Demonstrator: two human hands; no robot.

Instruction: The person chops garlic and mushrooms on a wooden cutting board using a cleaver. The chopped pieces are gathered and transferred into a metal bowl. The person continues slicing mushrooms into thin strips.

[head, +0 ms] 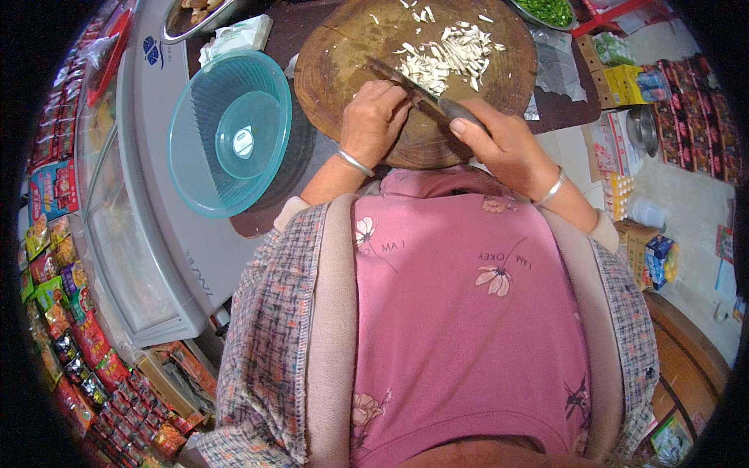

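A round wooden chopping block stands before me. My right hand grips the dark handle of a kitchen knife, whose blade points up and left over the block. Close against the blade, my left hand rests on the block with its fingers curled. Whatever may lie beneath those fingers is hidden. Beyond the knife is a loose heap of chopped white pieces, of vegetable or mushroom. A few more bits are scattered near the block's far edge.
Left of the block sits a translucent teal plastic basin, beside a tissue pack. A metal bowl holds brown food; another bowl has chopped greens. A glass-topped freezer and snack packets line the left.
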